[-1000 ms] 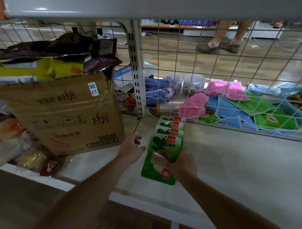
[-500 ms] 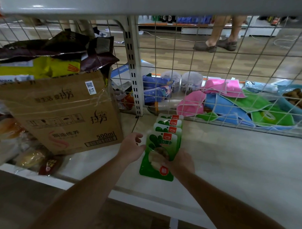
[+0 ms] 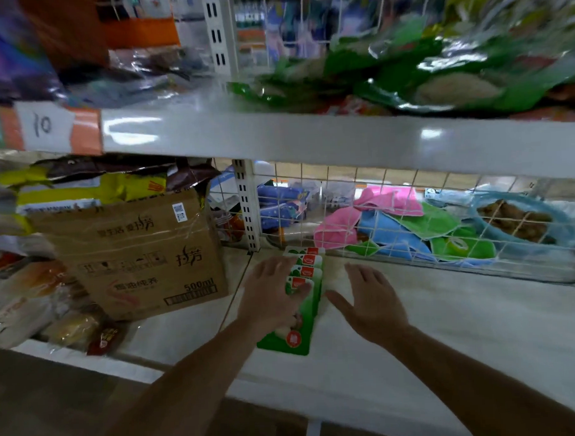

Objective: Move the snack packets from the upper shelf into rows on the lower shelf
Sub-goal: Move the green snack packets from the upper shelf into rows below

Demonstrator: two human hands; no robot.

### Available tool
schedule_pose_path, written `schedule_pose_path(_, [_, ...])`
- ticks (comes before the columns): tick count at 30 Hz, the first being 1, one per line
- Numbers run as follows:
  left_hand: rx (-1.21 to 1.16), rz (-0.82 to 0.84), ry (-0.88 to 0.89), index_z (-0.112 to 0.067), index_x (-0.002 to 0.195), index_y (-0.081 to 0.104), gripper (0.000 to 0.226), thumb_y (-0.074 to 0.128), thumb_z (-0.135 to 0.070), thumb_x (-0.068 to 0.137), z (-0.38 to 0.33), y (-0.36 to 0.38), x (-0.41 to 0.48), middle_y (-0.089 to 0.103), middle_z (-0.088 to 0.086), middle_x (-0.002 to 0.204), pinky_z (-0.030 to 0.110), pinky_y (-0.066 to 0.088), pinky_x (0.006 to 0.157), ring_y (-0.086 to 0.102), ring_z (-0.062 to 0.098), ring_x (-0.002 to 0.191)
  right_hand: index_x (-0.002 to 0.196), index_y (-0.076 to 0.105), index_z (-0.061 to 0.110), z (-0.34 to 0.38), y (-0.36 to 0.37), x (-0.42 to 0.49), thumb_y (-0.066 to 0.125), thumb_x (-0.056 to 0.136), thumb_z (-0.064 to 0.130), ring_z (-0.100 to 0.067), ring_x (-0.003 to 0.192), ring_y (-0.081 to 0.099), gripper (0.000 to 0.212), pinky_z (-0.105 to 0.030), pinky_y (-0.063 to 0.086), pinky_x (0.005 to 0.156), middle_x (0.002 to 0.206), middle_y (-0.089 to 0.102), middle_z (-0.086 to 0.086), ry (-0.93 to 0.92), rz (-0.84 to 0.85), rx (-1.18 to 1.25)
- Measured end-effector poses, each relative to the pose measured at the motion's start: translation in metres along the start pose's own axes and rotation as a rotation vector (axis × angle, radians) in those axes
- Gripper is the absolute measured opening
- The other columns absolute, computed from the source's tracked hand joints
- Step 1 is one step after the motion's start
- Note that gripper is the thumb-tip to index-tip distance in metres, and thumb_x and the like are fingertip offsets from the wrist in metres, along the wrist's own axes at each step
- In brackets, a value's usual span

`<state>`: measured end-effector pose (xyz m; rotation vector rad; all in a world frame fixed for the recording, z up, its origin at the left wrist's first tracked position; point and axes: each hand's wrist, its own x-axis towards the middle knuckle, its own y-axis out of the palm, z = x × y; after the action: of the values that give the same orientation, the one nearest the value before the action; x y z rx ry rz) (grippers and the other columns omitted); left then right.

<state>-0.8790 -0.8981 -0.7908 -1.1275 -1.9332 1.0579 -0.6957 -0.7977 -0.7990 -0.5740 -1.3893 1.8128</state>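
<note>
The left hand (image 3: pixel 272 295) rests flat on the row of green packets (image 3: pixel 299 339), the right hand (image 3: pixel 371 304) empty beside it, both grips spread; fetching more from the upper shelf (image 3: pixel 309 135) looks next.

Both arms are bare and reach forward, drawing closer together toward the hands. The left forearm (image 3: pixel 200 377) slants up from the lower left and the right forearm (image 3: pixel 474 374) comes in from the lower right. The left hand (image 3: pixel 272 295) lies palm down with its fingers straight and slightly spread. The right hand (image 3: pixel 370 301) is just beside it, palm down, fingers fanned apart and thumb stretched toward the left hand.
</note>
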Motion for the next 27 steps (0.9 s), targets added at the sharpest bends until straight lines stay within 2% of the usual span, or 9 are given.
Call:
schedule_pose_path(2, [0.053, -0.003, 0.044, -0.038, 0.150, 0.031, 0.062, 0.045, -0.062, 0.095, -0.019, -0.010, -0.006, 0.031, -0.004, 0.158, 0.043, 0.022, 0.121, 0.021, 0.021, 0.147, 0.152, 0.029, 0.022, -0.002, -0.022, -0.008, 0.029, 0.094, 0.071, -0.025, 0.143, 0.032, 0.076, -0.041, 0.028, 0.119, 0.154, 0.039, -0.004, -0.033, -0.025, -0.053])
schedule_pose_path(5, [0.097, -0.008, 0.051, -0.042, 0.152, 0.024, 0.063, 0.039, -0.065, 0.095, -0.045, -0.028, -0.022, 0.021, -0.005, 0.163, 0.044, 0.011, 0.123, 0.012, 0.022, 0.151, 0.156, 0.020, 0.030, 0.002, -0.055, -0.024, 0.019, 0.095, 0.070, -0.027, 0.151, 0.016, 0.072, -0.044, 0.014, 0.124, 0.162, 0.025, -0.003, -0.062, -0.012, -0.110])
schedule_pose_path(9, [0.178, -0.015, 0.099, -0.041, 0.153, 0.025, 0.063, 0.033, -0.067, 0.096, -0.073, -0.052, -0.045, 0.015, -0.009, 0.164, 0.041, 0.005, 0.122, 0.010, 0.019, 0.151, 0.156, 0.020, 0.037, 0.007, -0.095, -0.049, -0.021, 0.071, 0.080, -0.027, 0.153, 0.006, 0.103, -0.046, 0.005, 0.125, 0.166, 0.015, -0.002, -0.098, -0.031, -0.171])
schedule_pose_path(10, [0.187, -0.022, 0.114, -0.042, 0.152, 0.025, 0.062, 0.033, -0.067, 0.096, -0.081, -0.060, -0.051, 0.016, -0.009, 0.164, 0.042, 0.005, 0.122, 0.011, 0.019, 0.150, 0.156, 0.019, 0.038, 0.008, -0.106, -0.056, -0.025, 0.068, 0.081, -0.028, 0.154, 0.004, 0.108, -0.047, 0.005, 0.125, 0.166, 0.013, -0.002, -0.101, -0.030, -0.186])
schedule_pose_path(12, [0.193, -0.036, 0.138, -0.042, 0.151, 0.027, 0.060, 0.032, -0.066, 0.096, -0.095, -0.076, -0.065, 0.018, -0.008, 0.163, 0.045, 0.006, 0.122, 0.012, 0.020, 0.150, 0.156, 0.022, 0.036, 0.009, -0.126, -0.071, -0.023, 0.072, 0.081, -0.029, 0.154, 0.007, 0.105, -0.050, 0.009, 0.124, 0.166, 0.017, -0.004, -0.100, -0.046, -0.199])
schedule_pose_path(15, [0.180, -0.045, 0.168, -0.039, 0.150, 0.031, 0.062, 0.032, -0.064, 0.093, -0.116, -0.099, -0.083, 0.022, -0.009, 0.161, 0.048, 0.013, 0.122, 0.016, 0.022, 0.149, 0.152, 0.037, 0.031, 0.015, -0.158, -0.097, -0.012, 0.082, 0.080, -0.035, 0.149, 0.024, 0.098, -0.054, 0.022, 0.120, 0.159, 0.035, -0.009, -0.102, -0.092, -0.201])
schedule_pose_path(19, [0.194, -0.079, 0.201, -0.041, 0.151, 0.031, 0.060, 0.035, -0.061, 0.094, -0.145, -0.130, -0.107, 0.027, -0.006, 0.160, 0.044, 0.014, 0.121, 0.020, 0.022, 0.148, 0.153, 0.034, 0.027, 0.025, -0.195, -0.126, 0.005, 0.086, 0.075, -0.034, 0.149, 0.022, 0.088, -0.053, 0.020, 0.121, 0.160, 0.032, -0.009, -0.117, -0.072, -0.240])
schedule_pose_path(22, [0.213, -0.052, 0.201, -0.041, 0.152, 0.027, 0.057, 0.037, -0.058, 0.099, -0.165, -0.156, -0.121, 0.022, -0.008, 0.163, 0.042, 0.011, 0.121, 0.014, 0.020, 0.150, 0.147, 0.046, 0.022, 0.034, -0.219, -0.141, 0.018, 0.092, 0.070, -0.036, 0.140, 0.038, 0.078, -0.050, 0.033, 0.115, 0.149, 0.047, -0.012, -0.149, -0.149, -0.230])
schedule_pose_path(27, [0.243, -0.074, 0.219, -0.034, 0.153, 0.029, 0.059, 0.035, -0.060, 0.100, -0.190, -0.193, -0.136, 0.026, -0.005, 0.162, 0.041, 0.015, 0.122, 0.019, 0.020, 0.149, 0.148, 0.041, 0.023, 0.050, -0.256, -0.162, 0.013, 0.093, 0.071, -0.031, 0.133, 0.044, 0.078, -0.046, 0.039, 0.111, 0.143, 0.052, -0.008, -0.176, -0.237, -0.172])
